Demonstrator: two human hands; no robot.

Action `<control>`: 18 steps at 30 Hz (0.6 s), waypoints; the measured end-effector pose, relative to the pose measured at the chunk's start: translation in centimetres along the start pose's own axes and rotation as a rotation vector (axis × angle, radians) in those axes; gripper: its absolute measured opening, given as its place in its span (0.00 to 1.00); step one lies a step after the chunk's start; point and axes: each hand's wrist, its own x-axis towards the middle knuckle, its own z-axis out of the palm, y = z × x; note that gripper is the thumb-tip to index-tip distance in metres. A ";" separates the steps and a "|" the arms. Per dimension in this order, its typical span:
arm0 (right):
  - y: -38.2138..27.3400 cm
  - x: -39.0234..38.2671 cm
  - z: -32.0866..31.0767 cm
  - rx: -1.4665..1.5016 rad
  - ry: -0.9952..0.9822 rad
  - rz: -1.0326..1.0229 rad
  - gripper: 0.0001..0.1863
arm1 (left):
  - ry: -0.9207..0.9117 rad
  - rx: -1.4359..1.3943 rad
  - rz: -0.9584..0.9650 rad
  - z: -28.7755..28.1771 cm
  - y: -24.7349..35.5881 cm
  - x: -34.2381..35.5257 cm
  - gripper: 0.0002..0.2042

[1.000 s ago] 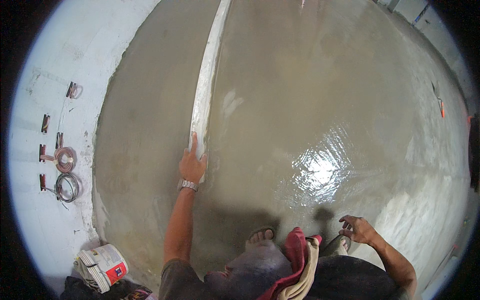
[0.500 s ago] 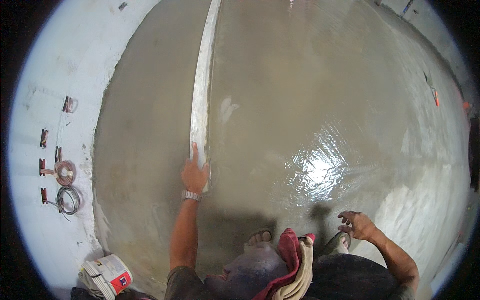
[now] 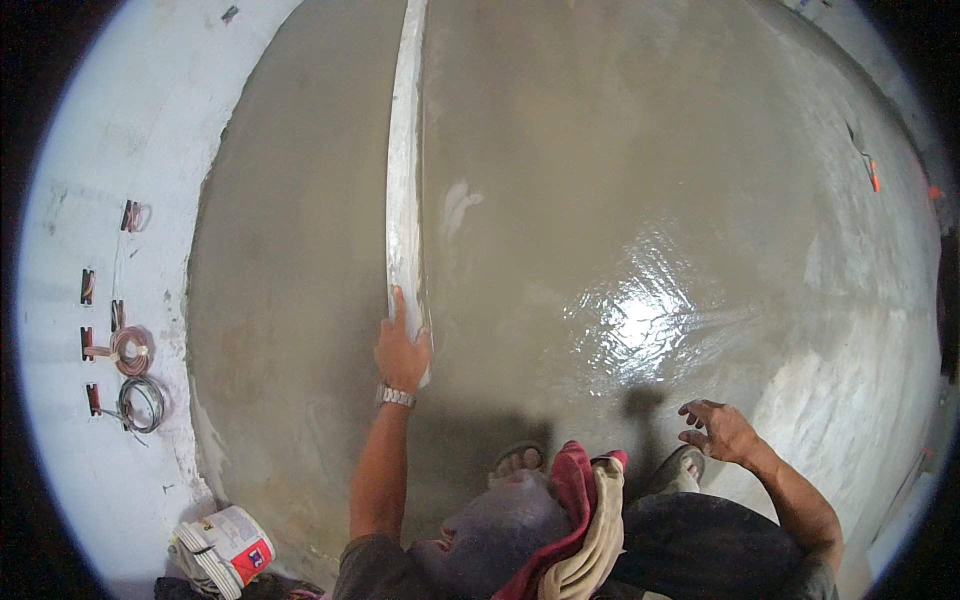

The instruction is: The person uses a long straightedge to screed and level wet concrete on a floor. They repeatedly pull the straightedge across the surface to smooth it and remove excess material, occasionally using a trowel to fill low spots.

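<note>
Running from the left hand (image 3: 403,358) to the top of the view, which cuts off its far end, a long, narrow bar (image 3: 404,190) lies on the wet grey floor (image 3: 600,170), whitish with dull grey smears. The hand grasps its near end, forefinger along the top; the lower fingers are hidden. The right hand (image 3: 726,434) hangs half-curled, thumb and forefinger apart, holding nothing.
</note>
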 end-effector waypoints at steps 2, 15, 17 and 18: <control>0.5 -0.4 0.2 -0.012 0.002 0.004 0.21 | -0.021 -0.021 -0.029 -0.2 0.5 -0.6 0.45; 0.7 -0.3 0.1 -0.046 -0.007 0.001 0.21 | -0.100 -0.025 -0.104 -0.5 3.4 -1.8 0.45; 0.8 -0.1 0.1 -0.046 -0.015 -0.011 0.22 | -0.062 -0.011 -0.100 -0.1 3.4 -1.2 0.45; 0.6 0.1 0.2 -0.052 -0.011 -0.020 0.21 | -0.071 -0.027 -0.100 -0.1 3.6 -0.9 0.45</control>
